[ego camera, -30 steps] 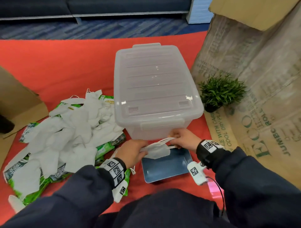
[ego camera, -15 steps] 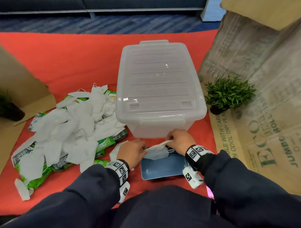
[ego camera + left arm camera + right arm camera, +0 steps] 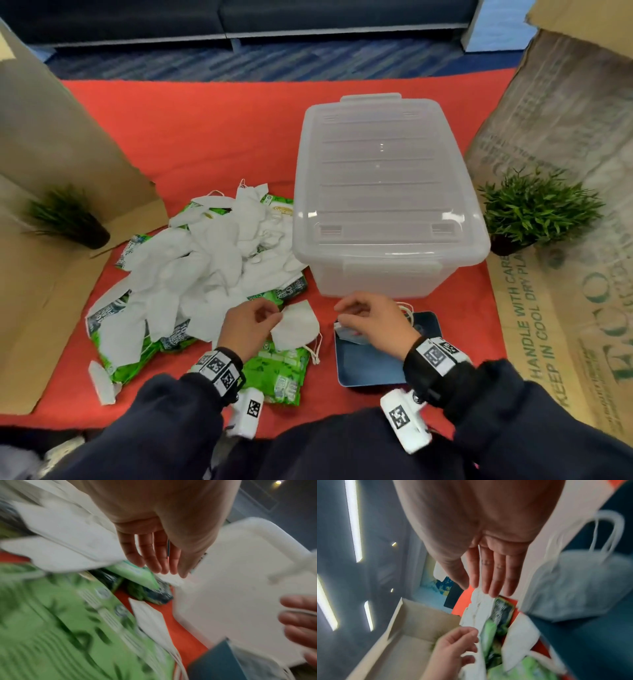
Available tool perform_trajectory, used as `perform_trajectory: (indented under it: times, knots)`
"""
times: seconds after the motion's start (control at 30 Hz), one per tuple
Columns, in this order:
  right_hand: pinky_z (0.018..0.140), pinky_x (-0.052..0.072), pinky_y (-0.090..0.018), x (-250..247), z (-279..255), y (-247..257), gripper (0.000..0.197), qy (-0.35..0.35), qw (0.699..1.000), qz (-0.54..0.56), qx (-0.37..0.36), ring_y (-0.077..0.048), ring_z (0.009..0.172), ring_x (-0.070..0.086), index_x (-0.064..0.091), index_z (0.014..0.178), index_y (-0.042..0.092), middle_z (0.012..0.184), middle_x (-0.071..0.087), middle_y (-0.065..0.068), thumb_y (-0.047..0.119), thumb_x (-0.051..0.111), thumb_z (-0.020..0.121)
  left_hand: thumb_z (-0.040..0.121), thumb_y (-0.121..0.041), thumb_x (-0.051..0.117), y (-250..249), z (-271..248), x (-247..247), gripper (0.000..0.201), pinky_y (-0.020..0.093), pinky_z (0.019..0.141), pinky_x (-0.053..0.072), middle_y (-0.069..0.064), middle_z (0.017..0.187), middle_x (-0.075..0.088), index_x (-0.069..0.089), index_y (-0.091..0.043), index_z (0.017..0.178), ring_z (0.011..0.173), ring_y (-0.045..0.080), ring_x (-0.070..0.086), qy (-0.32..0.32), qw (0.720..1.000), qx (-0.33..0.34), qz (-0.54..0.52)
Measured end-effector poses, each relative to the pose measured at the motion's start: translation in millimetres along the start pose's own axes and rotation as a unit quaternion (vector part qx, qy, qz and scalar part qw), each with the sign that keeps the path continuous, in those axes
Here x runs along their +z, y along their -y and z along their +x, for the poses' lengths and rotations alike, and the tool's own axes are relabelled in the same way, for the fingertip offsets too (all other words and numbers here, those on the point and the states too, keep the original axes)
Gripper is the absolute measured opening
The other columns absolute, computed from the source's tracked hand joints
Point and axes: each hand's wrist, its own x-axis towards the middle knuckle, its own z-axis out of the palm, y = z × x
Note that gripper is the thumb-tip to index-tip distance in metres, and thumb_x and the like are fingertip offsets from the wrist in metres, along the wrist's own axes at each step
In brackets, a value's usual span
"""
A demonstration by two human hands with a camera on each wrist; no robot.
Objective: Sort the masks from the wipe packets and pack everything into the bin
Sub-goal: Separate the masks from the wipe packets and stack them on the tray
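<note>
A clear plastic bin (image 3: pixel 387 192) stands on the red cloth with its lid on. Left of it lies a heap of white masks (image 3: pixel 191 267) mixed with green wipe packets (image 3: pixel 274 366). In front of the bin sits a blue tray (image 3: pixel 370 368). A folded mask (image 3: pixel 351 337) lies on the tray, under my right hand (image 3: pixel 370 317). The right wrist view shows those fingers (image 3: pixel 498 574) straight, and the mask (image 3: pixel 573 585) lying beside them. My left hand (image 3: pixel 251 323) hovers with relaxed fingers (image 3: pixel 150 558) at the corner of a single loose mask (image 3: pixel 296 325) and holds nothing.
One small potted plant (image 3: pixel 534 212) stands right of the bin, and another (image 3: pixel 68 219) stands at the far left. Cardboard walls (image 3: pixel 51 154) and a printed paper sheet (image 3: pixel 565 205) flank the red cloth (image 3: pixel 205 137). Behind the cloth is blue carpet.
Both hands held one mask over the blue tray. It now lies on the tray under my right hand. My left hand has let go and moved left to the loose mask.
</note>
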Motion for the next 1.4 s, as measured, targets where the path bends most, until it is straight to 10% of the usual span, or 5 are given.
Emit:
perform_trajectory:
  times: [0.2,0.53,0.8,1.13,1.4]
  knots:
    - [0.073,0.048,-0.030,77.7,47.2,9.7,0.032,-0.054,0.935,0.290,0.195,-0.016,0.085,0.055,0.062,0.126,0.008,0.097,0.061,-0.006,0.010,0.068,0.094,0.084,-0.025,0.081,72.6,27.2,-72.9,0.016,0.029,0.081,0.046,0.002,0.095,0.071,0.074,-0.021,0.098,0.093,0.023,0.068,-0.060,0.992,-0.105,0.045]
    - [0.101,0.047,-0.035,153.2,98.1,-51.4,0.074,-0.202,0.922,0.045,0.327,-0.034,0.126,0.055,0.049,0.142,0.009,0.138,0.056,-0.019,0.024,0.085,0.078,0.073,-0.046,0.086,103.7,52.5,-91.4,0.066,0.034,0.086,0.049,-0.002,0.111,0.051,0.046,-0.028,0.123,0.098,0.020,0.058,0.086,0.983,-0.056,0.150]
    - [0.044,0.041,-0.020,156.1,83.6,-11.9,0.016,-0.224,0.917,0.199,0.265,-0.011,0.044,0.056,0.070,0.098,-0.006,0.075,0.068,-0.015,-0.007,0.075,0.083,0.077,-0.026,0.084,100.9,74.8,-100.7,0.028,0.024,0.074,0.044,-0.009,0.089,0.066,0.069,-0.028,0.100,0.094,0.017,0.065,0.176,0.980,-0.006,0.096]
    - [0.079,0.054,-0.038,135.6,39.5,59.8,0.044,-0.147,0.961,0.204,0.119,-0.029,0.086,0.071,0.072,0.105,-0.005,0.102,0.076,-0.024,0.023,0.087,0.075,0.097,-0.016,0.065,43.9,81.0,-211.0,0.029,0.030,0.069,0.044,-0.010,0.083,0.065,0.065,-0.040,0.112,0.078,0.013,0.059,0.121,0.971,0.170,-0.116]
    - [0.066,0.047,-0.031,176.2,58.5,109.5,0.025,-0.011,0.969,0.204,0.137,-0.024,0.078,0.063,0.072,0.098,-0.001,0.093,0.069,-0.015,0.021,0.074,0.086,0.085,-0.018,0.083,-27.7,49.3,-230.0,0.042,0.035,0.084,0.049,-0.002,0.086,0.072,0.066,-0.035,0.119,0.086,0.014,0.065,0.334,0.882,0.316,-0.103]
